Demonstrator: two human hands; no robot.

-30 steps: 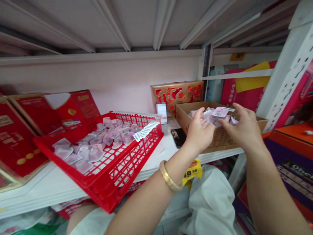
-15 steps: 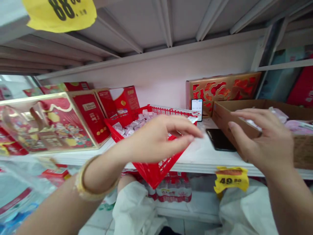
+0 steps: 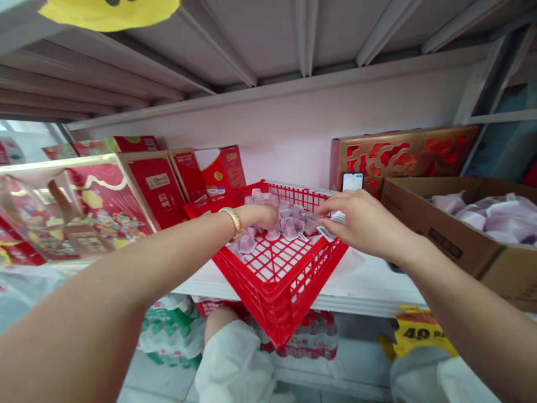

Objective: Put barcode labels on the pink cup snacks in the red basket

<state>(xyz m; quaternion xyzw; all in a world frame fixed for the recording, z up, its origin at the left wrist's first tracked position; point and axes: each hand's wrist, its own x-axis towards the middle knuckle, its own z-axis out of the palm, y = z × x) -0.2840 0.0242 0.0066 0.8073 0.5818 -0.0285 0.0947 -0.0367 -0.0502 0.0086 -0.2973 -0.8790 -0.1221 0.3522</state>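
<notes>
A red plastic basket stands at an angle on the white shelf, its near corner jutting past the edge. Small lilac cups, some with barcode labels, lie heaped toward its back. My left hand, with a gold bracelet at the wrist, reaches in among them. Its fingers curl downward, and whatever they grip is hidden. At the basket's right side is my right hand, thumb and fingers apart, fingertips close to the cups. A white printed label shows between them; contact is unclear.
An open cardboard box holding bagged lilac items is on the right. Behind it are a phone and a gold-red box. Red gift boxes line the left. The upper shelf hangs low overhead.
Both hands have moved to the basket: the left from in front of it down into the cups, the right leftward from beside the cardboard box. The view has shifted slightly.
</notes>
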